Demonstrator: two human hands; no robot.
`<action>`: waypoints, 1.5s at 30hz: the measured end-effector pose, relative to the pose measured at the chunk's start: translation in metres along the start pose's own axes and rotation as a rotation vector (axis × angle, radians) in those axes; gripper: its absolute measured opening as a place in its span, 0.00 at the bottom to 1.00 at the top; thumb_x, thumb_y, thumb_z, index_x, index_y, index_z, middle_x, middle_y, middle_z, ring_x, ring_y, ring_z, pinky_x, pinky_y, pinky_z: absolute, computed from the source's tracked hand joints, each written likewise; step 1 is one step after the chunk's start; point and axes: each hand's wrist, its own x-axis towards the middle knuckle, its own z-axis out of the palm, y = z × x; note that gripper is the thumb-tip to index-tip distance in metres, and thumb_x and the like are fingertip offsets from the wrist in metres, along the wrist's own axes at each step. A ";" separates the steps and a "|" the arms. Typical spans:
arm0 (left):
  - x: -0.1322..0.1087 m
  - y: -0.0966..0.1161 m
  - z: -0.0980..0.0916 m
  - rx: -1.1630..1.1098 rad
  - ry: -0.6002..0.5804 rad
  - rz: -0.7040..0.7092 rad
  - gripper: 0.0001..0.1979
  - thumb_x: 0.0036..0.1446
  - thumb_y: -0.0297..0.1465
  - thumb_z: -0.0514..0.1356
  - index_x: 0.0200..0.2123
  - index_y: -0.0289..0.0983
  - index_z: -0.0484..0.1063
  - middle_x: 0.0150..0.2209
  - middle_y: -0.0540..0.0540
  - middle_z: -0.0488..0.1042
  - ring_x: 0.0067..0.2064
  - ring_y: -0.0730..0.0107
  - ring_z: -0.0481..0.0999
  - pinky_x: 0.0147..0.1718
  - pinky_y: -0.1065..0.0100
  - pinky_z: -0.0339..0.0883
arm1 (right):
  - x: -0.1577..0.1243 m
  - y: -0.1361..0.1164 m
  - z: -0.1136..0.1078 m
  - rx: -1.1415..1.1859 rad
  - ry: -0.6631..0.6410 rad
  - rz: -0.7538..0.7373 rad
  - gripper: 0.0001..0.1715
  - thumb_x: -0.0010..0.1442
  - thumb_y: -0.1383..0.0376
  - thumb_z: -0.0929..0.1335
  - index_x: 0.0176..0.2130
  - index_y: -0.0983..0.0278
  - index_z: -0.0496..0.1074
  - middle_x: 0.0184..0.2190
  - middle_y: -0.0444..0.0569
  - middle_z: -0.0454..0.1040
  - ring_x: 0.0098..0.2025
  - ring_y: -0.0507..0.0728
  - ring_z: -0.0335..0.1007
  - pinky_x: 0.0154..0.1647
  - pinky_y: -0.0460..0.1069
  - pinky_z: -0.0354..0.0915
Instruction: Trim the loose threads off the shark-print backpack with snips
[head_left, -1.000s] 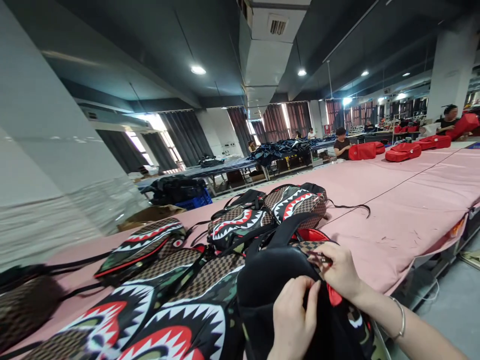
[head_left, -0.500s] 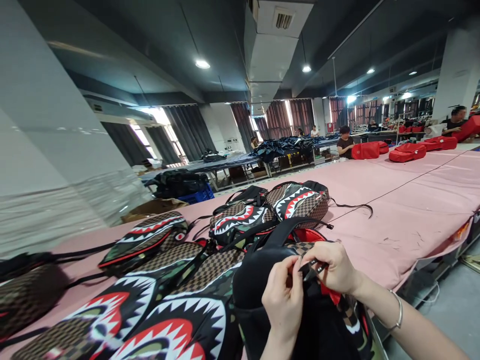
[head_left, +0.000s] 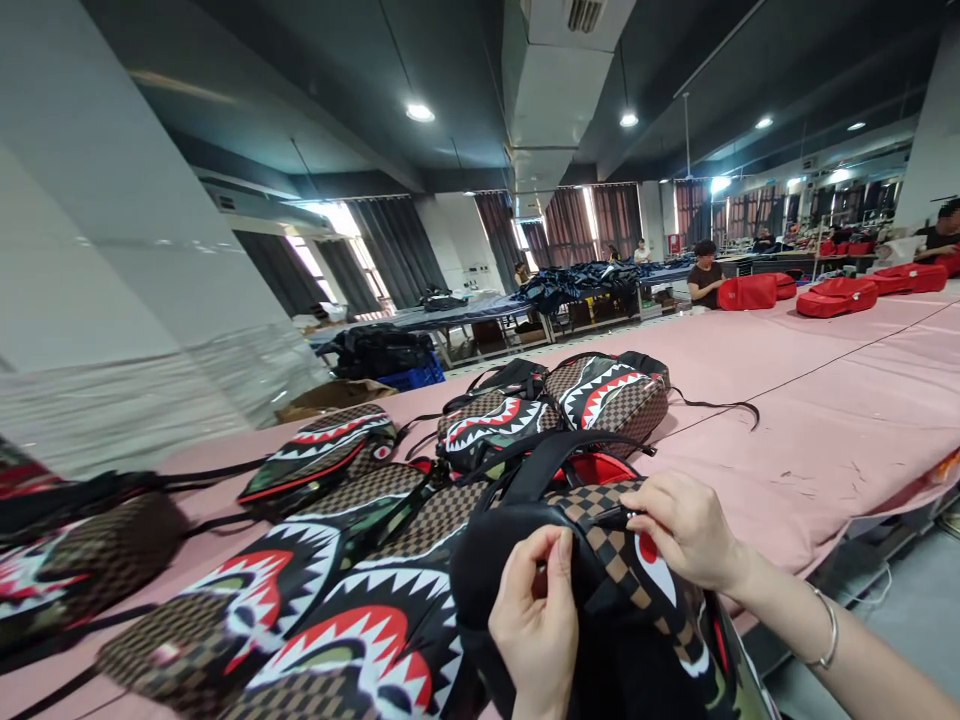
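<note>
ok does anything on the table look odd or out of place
Yes: short dark bits, perhaps thread scraps, lie scattered on the pink table cover beyond the right hand, like stray litter. A thin black strap also trails loose beside a far shark-mouth backpack. I see no spill or damage.

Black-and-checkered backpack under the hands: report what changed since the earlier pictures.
The left hand has moved left and the right hand right, parting fingers that were close together. More of the checkered panel on the backpack shows, including a red-and-white eye shape. The right hand still grips a small dark object; the shark-print backpacks still lie on the pink table.
</note>
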 end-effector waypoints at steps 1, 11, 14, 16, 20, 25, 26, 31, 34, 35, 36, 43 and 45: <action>0.000 0.000 0.000 -0.005 0.006 0.002 0.06 0.54 0.34 0.58 0.33 0.38 0.71 0.30 0.50 0.71 0.30 0.72 0.71 0.32 0.72 0.68 | 0.002 -0.002 0.000 -0.024 -0.016 -0.020 0.10 0.63 0.64 0.61 0.40 0.64 0.69 0.30 0.50 0.71 0.33 0.54 0.66 0.33 0.48 0.62; -0.001 0.001 -0.001 -0.061 -0.020 0.017 0.04 0.54 0.32 0.59 0.32 0.38 0.72 0.30 0.50 0.71 0.31 0.73 0.71 0.27 0.75 0.67 | 0.022 -0.009 -0.009 -0.226 -0.133 -0.171 0.09 0.62 0.66 0.61 0.37 0.64 0.71 0.28 0.48 0.69 0.30 0.53 0.61 0.31 0.48 0.55; -0.001 0.002 -0.001 -0.075 -0.012 0.014 0.04 0.54 0.31 0.59 0.33 0.38 0.72 0.30 0.50 0.71 0.31 0.74 0.70 0.28 0.76 0.67 | 0.027 -0.008 -0.014 -0.262 -0.153 -0.228 0.10 0.62 0.67 0.61 0.36 0.64 0.71 0.28 0.47 0.69 0.29 0.53 0.60 0.29 0.49 0.53; -0.002 0.002 -0.001 -0.071 -0.007 0.015 0.03 0.54 0.31 0.59 0.33 0.39 0.72 0.30 0.50 0.71 0.31 0.74 0.70 0.28 0.76 0.67 | 0.029 -0.007 -0.017 -0.245 -0.161 -0.241 0.10 0.62 0.65 0.61 0.36 0.64 0.71 0.28 0.47 0.69 0.29 0.53 0.59 0.28 0.49 0.53; -0.003 0.003 -0.002 -0.079 -0.016 0.015 0.04 0.54 0.32 0.59 0.33 0.38 0.72 0.30 0.50 0.71 0.31 0.74 0.71 0.28 0.76 0.67 | 0.033 -0.006 -0.020 -0.226 -0.179 -0.238 0.12 0.63 0.63 0.61 0.35 0.64 0.71 0.28 0.48 0.69 0.29 0.53 0.58 0.27 0.48 0.51; -0.002 0.003 -0.001 -0.116 -0.051 0.022 0.03 0.54 0.30 0.59 0.33 0.38 0.71 0.30 0.49 0.70 0.32 0.74 0.70 0.29 0.76 0.67 | 0.035 -0.006 -0.020 -0.239 -0.180 -0.273 0.12 0.63 0.64 0.60 0.34 0.64 0.71 0.27 0.47 0.69 0.28 0.54 0.57 0.26 0.49 0.51; -0.002 0.003 0.000 -0.116 -0.063 0.032 0.03 0.55 0.30 0.59 0.33 0.38 0.71 0.30 0.49 0.70 0.32 0.73 0.70 0.29 0.75 0.67 | 0.034 -0.005 -0.020 -0.235 -0.181 -0.276 0.11 0.62 0.65 0.60 0.34 0.64 0.71 0.27 0.47 0.69 0.28 0.54 0.57 0.26 0.49 0.51; -0.013 0.006 0.002 -0.147 -0.055 -0.020 0.04 0.58 0.30 0.54 0.33 0.37 0.67 0.28 0.50 0.67 0.25 0.77 0.65 0.23 0.75 0.62 | 0.023 0.005 -0.020 -0.007 -0.152 -0.093 0.08 0.62 0.65 0.62 0.36 0.63 0.70 0.28 0.47 0.71 0.29 0.54 0.62 0.29 0.49 0.56; -0.025 0.013 0.004 -0.195 -0.181 0.031 0.10 0.61 0.28 0.47 0.28 0.37 0.62 0.26 0.50 0.64 0.24 0.76 0.63 0.23 0.73 0.59 | 0.018 0.022 -0.018 0.303 -0.149 0.260 0.08 0.61 0.64 0.63 0.40 0.63 0.68 0.35 0.48 0.73 0.37 0.54 0.67 0.37 0.48 0.61; -0.029 0.016 0.006 -0.189 -0.254 0.099 0.12 0.61 0.27 0.46 0.26 0.37 0.61 0.25 0.50 0.63 0.26 0.75 0.64 0.25 0.72 0.60 | 0.017 0.029 -0.016 0.407 -0.167 0.388 0.09 0.59 0.63 0.63 0.41 0.63 0.68 0.36 0.48 0.73 0.38 0.54 0.68 0.39 0.49 0.62; -0.033 0.018 0.008 -0.173 -0.324 0.174 0.12 0.61 0.26 0.45 0.25 0.37 0.61 0.25 0.49 0.63 0.27 0.73 0.64 0.26 0.70 0.60 | 0.016 0.036 -0.014 0.499 -0.187 0.507 0.11 0.58 0.62 0.65 0.41 0.63 0.68 0.37 0.47 0.73 0.39 0.55 0.68 0.39 0.49 0.63; -0.055 0.027 0.036 0.048 -0.478 0.410 0.06 0.57 0.24 0.50 0.29 0.36 0.61 0.28 0.45 0.65 0.31 0.67 0.62 0.29 0.64 0.58 | 0.032 0.075 0.005 0.774 -0.256 0.970 0.22 0.45 0.51 0.71 0.20 0.69 0.69 0.17 0.45 0.68 0.19 0.50 0.61 0.21 0.45 0.57; -0.059 0.028 0.044 0.117 -0.487 0.445 0.05 0.57 0.24 0.50 0.29 0.36 0.62 0.29 0.44 0.65 0.31 0.66 0.62 0.30 0.63 0.58 | 0.042 0.079 0.012 0.787 -0.143 1.003 0.24 0.43 0.50 0.72 0.17 0.67 0.66 0.14 0.45 0.66 0.17 0.49 0.60 0.18 0.45 0.57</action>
